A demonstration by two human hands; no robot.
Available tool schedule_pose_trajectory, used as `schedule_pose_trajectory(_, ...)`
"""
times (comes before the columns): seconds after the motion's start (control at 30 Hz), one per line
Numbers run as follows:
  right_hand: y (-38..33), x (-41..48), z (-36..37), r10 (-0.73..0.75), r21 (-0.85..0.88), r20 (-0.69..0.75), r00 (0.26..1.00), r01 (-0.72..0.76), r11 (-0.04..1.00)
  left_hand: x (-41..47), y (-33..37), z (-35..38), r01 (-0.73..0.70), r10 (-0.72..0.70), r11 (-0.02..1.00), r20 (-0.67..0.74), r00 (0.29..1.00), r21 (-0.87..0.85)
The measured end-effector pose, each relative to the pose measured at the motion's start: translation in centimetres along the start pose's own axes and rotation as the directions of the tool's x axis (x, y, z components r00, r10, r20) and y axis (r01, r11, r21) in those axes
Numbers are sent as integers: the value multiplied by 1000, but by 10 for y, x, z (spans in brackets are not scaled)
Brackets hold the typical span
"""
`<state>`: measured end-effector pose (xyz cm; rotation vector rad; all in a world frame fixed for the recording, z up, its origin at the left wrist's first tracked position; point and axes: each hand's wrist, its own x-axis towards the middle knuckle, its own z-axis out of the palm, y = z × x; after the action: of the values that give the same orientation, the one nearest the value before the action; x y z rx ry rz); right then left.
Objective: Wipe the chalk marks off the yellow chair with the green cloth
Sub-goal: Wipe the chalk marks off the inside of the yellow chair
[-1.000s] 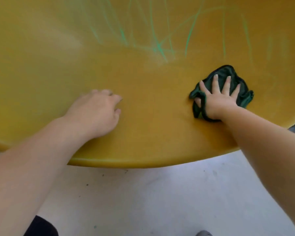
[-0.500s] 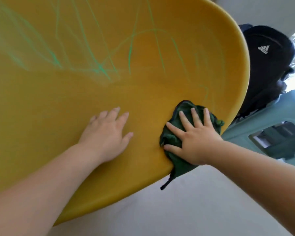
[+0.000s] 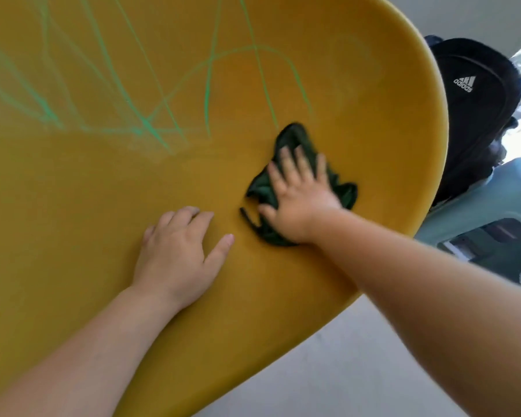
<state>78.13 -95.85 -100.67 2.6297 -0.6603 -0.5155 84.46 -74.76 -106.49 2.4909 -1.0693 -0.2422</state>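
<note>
Head view. Yellow chair (image 3: 343,85) across most of frame, curved rim running down the right side. Green chalk marks (image 3: 151,121) in loops and crossing lines over upper left and centre of the surface; nearest line ends just above the cloth.

Green cloth (image 3: 292,138) bunched on the chair surface, right of centre, inside the rim. Lies under the right hand, dark folds showing beyond the fingertips and on both sides of the palm, a thin strand trailing left.

Right hand (image 3: 298,200) flat on the cloth, fingers straight and spread, pressing down, not curled round it. Left hand (image 3: 178,254) flat on bare yellow surface just left of the cloth, fingers extended, thumb out, holding nothing; apart from the cloth.

Beyond the rim, right: black backpack (image 3: 478,109) with white logo, teal plastic object (image 3: 478,212) below it. Grey floor (image 3: 358,371) at lower right.
</note>
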Motion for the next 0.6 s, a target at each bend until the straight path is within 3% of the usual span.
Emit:
schedule_pose_trajectory(0.1, -32, -26, 13, -204, 73, 85, 975, 198, 978, 3, -4, 0, 31, -32, 999, -47, 998, -25)
schedule_pose_trajectory(0.17, -3, -36, 8, -189, -48, 67, 980, 193, 980, 2, -5, 1, 44, -43, 999, -19, 999, 17)
schedule_pose_trajectory(0.27, 90, -20, -29, 32, -363, -113, 993, -72, 929, -1, -3, 1, 64, -65, 997, 23, 998, 51)
schedule_pose_trajectory(0.37, 143, 6, -85, 191, -505, -316, 929, -335, 796, -2, -4, 0, 83, -84, 995, 28, 996, 48)
schedule_pose_trajectory(0.47, 106, 31, -73, 240, -373, -307, 921, -348, 860, 0, -9, -2, 116, -116, 993, -6, 993, 35)
schedule_pose_trajectory(0.6, -15, 44, -15, 102, 26, -135, 986, -99, 995, 6, -16, -4, 180, -180, 981, -6, 984, 72)
